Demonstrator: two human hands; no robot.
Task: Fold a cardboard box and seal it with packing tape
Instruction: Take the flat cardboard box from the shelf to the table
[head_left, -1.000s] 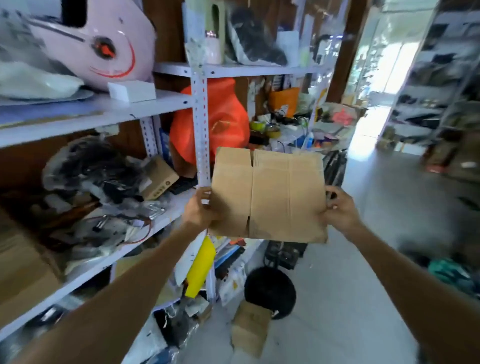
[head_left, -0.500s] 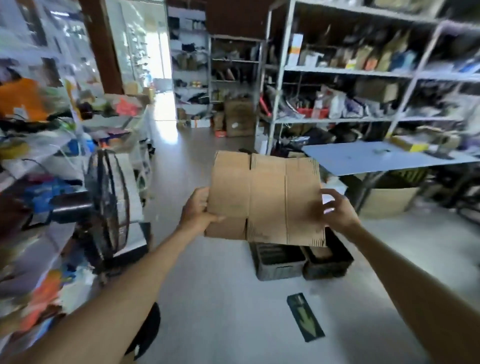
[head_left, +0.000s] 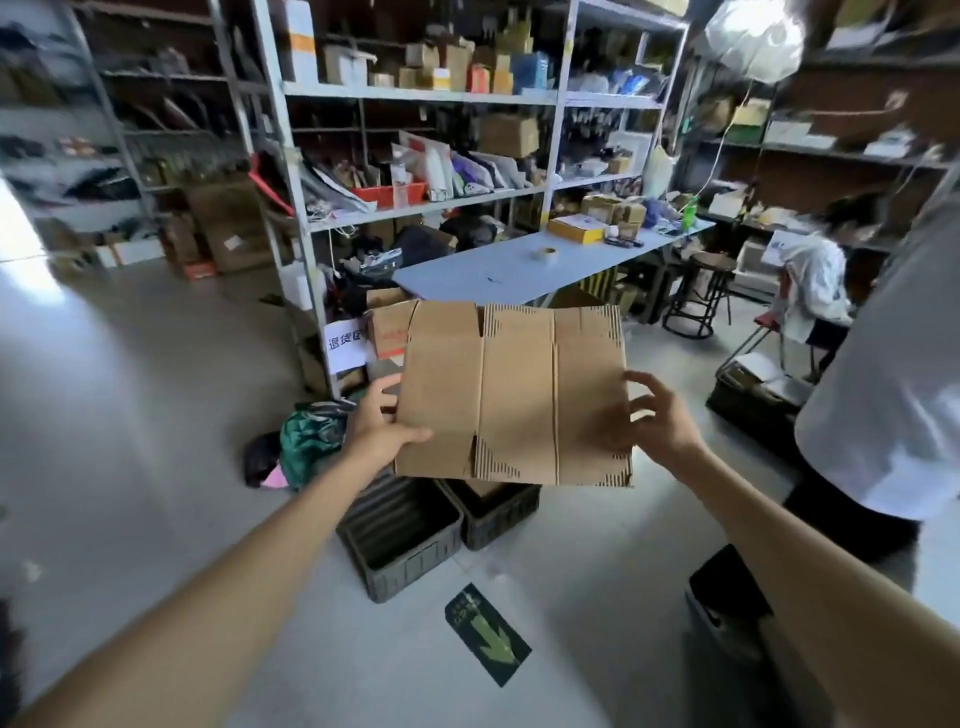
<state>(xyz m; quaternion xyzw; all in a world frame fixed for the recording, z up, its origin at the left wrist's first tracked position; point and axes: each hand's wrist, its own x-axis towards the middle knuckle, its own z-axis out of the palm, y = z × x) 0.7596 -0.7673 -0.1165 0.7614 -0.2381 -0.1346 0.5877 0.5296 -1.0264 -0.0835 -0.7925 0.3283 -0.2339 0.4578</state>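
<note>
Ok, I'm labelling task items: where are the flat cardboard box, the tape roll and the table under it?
flat cardboard box (head_left: 519, 395): head view, middle panel.
tape roll (head_left: 546, 254): head view, top ring.
table (head_left: 467, 273): head view, bare top beside roll.

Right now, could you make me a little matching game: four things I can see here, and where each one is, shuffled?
Things:
1. flat cardboard box
2. tape roll
3. dark crates
4. green arrow sticker

Places:
A. stuck flat on the floor
B. on the blue table
C. gripped by the left hand, with the right hand at its other edge
D. standing on the floor below the box

Pairs: 1-C, 2-B, 3-D, 4-A.
</note>
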